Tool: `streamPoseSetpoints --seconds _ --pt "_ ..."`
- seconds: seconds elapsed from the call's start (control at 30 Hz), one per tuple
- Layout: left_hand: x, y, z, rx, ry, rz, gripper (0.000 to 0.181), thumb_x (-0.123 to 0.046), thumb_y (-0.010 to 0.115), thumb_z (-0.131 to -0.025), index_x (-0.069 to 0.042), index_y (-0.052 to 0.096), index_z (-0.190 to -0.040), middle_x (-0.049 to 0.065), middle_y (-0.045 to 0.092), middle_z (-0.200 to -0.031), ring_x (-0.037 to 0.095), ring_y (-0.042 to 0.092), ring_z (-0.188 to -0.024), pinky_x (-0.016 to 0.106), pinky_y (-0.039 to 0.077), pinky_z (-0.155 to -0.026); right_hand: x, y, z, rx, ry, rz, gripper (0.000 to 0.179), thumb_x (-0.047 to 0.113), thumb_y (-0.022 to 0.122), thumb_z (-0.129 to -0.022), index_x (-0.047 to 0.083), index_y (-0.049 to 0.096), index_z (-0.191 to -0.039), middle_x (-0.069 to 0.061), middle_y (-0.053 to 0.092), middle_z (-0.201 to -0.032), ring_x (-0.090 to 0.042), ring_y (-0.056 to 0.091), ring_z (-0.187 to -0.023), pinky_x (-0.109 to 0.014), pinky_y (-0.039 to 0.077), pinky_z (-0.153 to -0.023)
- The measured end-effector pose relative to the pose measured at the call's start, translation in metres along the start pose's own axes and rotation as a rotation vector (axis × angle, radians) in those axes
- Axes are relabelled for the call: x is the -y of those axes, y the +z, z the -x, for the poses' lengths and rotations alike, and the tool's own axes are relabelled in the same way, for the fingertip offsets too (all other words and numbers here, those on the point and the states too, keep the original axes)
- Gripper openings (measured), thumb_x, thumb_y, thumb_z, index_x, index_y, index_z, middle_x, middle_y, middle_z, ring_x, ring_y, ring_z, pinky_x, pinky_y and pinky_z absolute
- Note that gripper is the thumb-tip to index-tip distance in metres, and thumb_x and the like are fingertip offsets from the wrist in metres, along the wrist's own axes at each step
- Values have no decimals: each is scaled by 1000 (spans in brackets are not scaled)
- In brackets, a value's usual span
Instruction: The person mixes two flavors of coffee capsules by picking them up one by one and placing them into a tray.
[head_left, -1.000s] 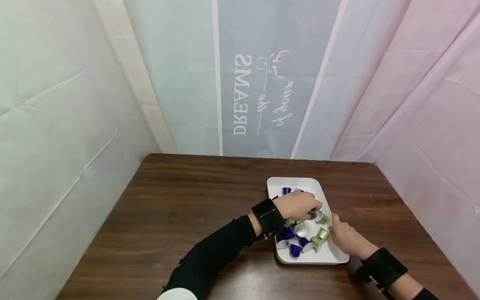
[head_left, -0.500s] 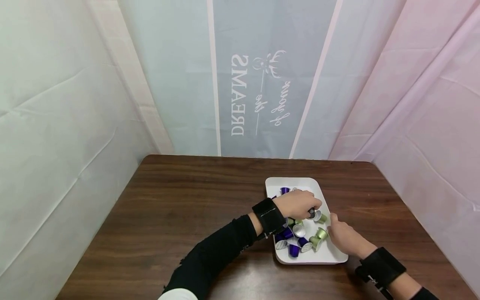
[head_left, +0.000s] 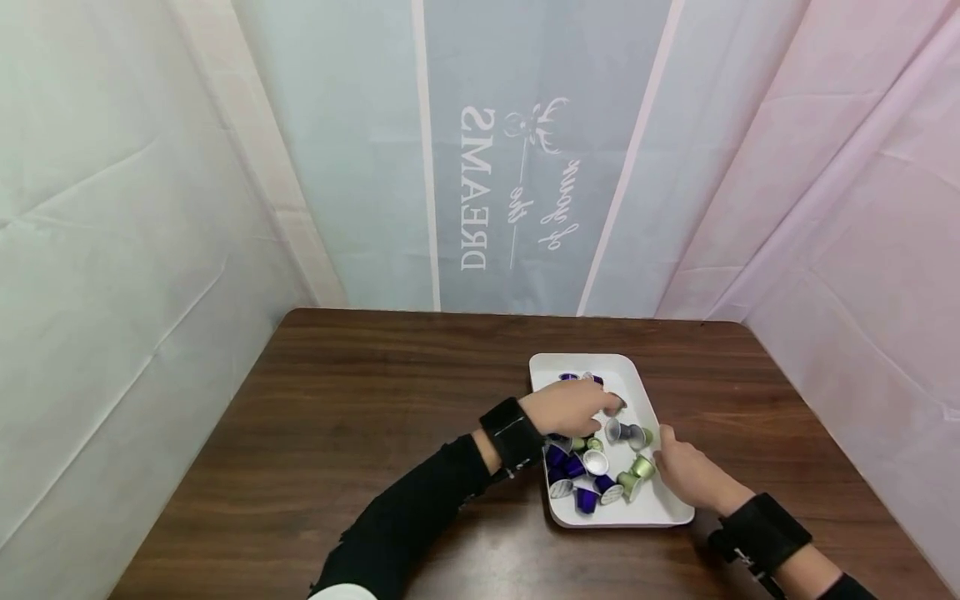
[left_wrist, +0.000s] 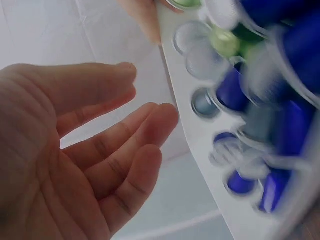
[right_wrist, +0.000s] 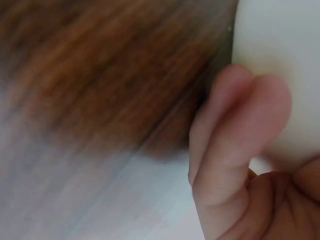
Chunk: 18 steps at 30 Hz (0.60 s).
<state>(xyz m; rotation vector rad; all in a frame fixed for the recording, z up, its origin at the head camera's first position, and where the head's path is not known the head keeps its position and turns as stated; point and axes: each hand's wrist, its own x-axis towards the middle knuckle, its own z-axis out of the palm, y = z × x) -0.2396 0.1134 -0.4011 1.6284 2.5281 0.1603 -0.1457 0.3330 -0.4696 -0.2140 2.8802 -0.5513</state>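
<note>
A white tray (head_left: 667, 504) holds several coffee capsules, among them purple capsules (head_left: 587, 500), green capsules (head_left: 642, 467) and a grey capsule (head_left: 614, 430) lying on its side. Over the tray's far half, my left hand (head_left: 567, 407) reaches in from the left. Its thumb and fingers stand apart with nothing between them in the left wrist view, close to the capsules. A greyish capsule (head_left: 619, 403) lies by its fingertips in the head view. My right hand (head_left: 693, 475) grips the tray's right rim; in the right wrist view curled fingers (right_wrist: 245, 125) press against the tray's side.
Brown wooden table (head_left: 360, 417) surrounds the tray. Behind it hangs a pale blue and grey curtain (head_left: 502, 208) with white lettering. A pale cloth (head_left: 135, 250) closes off the left side, a pinkish one (head_left: 862, 225) the right.
My left hand has let go of the grey capsule, which now lies beside a green one, and has moved a little left and back. The right hand stays on the tray's rim.
</note>
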Motion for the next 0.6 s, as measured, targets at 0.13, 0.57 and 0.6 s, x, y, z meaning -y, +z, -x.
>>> streamPoseSetpoints --seconds 0.13,0.57,0.6 --pt "16 5 40 -12 -30 58 13 -18 56 -95 -14 65 -103 -4 62 -94 6 55 -80 18 43 -68 -2 0 2 29 18 -31 35 2 43 -94 -17 25 -117 -24 60 -83 -19 59 -73 -34 45 -57" --pt "74 20 170 -55 -282 161 7 -20 58 -94 -16 60 -89 -7 52 -77 8 48 -66 24 42 -57 -9 -17 -5 10 53 -60 49 22 41 -101 -16 28 -129 -38 52 -113 -38 59 -101 -47 49 -75" --pt "75 22 177 -53 -306 161 7 -21 58 -94 -16 62 -91 -6 53 -78 8 49 -66 25 43 -58 -8 -18 -6 3 68 -46 53 26 39 -102 -17 28 -130 -39 52 -114 -40 59 -101 -48 49 -75"
